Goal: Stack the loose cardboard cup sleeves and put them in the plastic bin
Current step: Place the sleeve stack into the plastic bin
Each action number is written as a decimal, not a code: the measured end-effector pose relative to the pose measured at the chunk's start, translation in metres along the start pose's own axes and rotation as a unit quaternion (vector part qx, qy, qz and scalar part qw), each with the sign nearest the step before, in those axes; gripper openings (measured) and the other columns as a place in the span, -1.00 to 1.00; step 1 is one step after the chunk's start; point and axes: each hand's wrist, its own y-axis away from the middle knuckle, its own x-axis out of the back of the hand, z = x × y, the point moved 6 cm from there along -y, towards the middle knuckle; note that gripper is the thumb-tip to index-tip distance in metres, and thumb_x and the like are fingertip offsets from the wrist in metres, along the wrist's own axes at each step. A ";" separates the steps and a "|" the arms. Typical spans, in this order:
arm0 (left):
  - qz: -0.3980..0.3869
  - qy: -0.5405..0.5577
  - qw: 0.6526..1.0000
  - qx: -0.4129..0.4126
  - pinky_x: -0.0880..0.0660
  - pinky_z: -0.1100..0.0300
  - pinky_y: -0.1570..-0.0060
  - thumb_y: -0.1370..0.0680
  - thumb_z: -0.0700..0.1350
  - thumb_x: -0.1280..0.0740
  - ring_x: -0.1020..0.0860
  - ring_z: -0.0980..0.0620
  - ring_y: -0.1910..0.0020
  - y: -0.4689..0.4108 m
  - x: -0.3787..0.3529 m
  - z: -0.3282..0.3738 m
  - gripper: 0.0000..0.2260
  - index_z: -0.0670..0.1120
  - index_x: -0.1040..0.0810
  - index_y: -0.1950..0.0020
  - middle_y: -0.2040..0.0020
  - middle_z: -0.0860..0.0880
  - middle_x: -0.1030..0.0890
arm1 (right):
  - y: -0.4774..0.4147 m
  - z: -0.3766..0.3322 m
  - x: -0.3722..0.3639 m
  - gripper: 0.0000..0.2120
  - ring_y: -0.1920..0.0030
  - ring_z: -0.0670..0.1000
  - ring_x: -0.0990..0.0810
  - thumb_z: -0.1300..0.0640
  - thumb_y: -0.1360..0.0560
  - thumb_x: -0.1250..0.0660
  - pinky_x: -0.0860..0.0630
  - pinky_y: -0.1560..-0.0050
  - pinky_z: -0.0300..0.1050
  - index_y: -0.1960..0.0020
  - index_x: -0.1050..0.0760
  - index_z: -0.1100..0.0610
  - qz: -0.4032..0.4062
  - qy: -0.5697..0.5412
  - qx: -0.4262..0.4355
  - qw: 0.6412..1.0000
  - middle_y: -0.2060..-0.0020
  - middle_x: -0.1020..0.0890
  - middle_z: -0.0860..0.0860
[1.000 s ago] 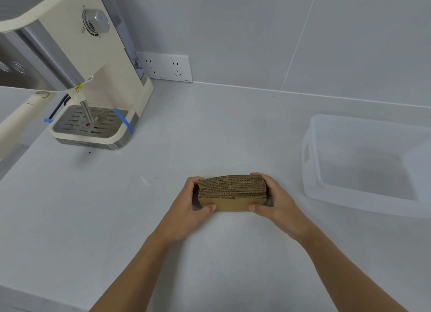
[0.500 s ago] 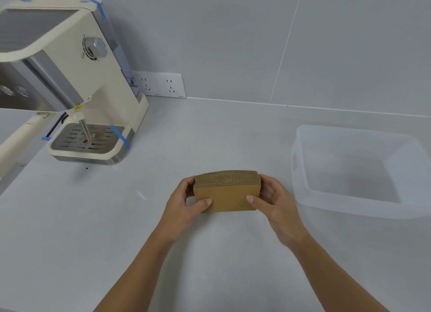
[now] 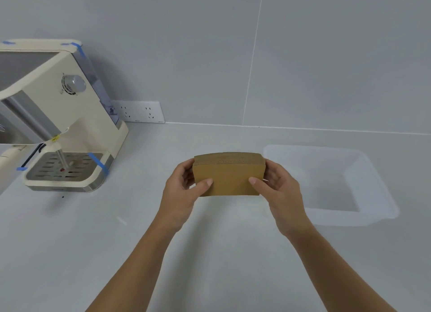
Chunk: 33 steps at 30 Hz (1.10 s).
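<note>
since the earlier frames the stack of cardboard sleeves [image 3: 228, 175] has risen off the counter [image 3: 116, 253] and tipped its flat face toward the camera, closer to the plastic bin [image 3: 373, 209]. the left hand [image 3: 184, 190] and right hand [image 3: 278, 192] clamp its two ends. an espresso machine [image 3: 60, 115] stands left, below a grey tiled wall [image 3: 326, 55].

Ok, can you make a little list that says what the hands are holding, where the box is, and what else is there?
held thing: stack of cardboard sleeves
left hand: grips the stack's left end
right hand: grips the stack's right end
plastic bin: clear, to the right of the stack, nothing visible inside
coffee machine: far left, on the counter
wall socket: behind the machine
</note>
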 end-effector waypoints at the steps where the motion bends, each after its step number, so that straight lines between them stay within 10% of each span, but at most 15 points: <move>1: -0.002 0.003 1.000 -0.001 -0.54 0.30 0.04 -0.30 -0.14 -0.40 -0.59 0.24 0.04 -0.002 -0.006 0.003 -0.60 0.06 -0.47 -0.11 -0.04 0.06 -0.60 | -0.002 -0.004 0.005 -0.63 -0.02 -0.12 -0.62 0.38 -0.44 -0.32 -0.55 0.05 -0.27 -0.09 -0.48 -0.02 0.004 -0.003 0.004 1.000 -0.02 -0.63 -0.05; 26: -0.023 -0.031 0.989 0.144 -0.49 0.21 -0.01 -0.45 -0.17 -0.38 -0.58 0.01 -0.05 -0.044 -0.185 -0.022 -0.67 -0.11 -0.50 -0.21 -0.09 -0.05 -0.60 | -0.035 -0.006 0.175 -0.79 -0.03 0.02 -0.60 0.29 -0.45 -0.31 -0.48 -0.06 -0.08 -0.01 -0.56 0.05 0.120 0.038 -0.090 0.988 0.04 -0.66 0.01; 33: -0.029 -0.079 0.976 0.201 -0.50 0.04 -0.11 -0.48 -0.21 -0.32 -0.57 -0.02 0.06 -0.047 -0.204 -0.045 -0.93 -0.06 -0.55 0.16 0.08 -0.04 -0.61 | -0.045 0.019 0.194 -0.82 -0.06 0.11 -0.59 0.28 -0.44 -0.32 -0.46 -0.22 0.14 -0.02 -0.58 0.15 0.104 0.099 -0.177 0.974 0.01 -0.66 0.11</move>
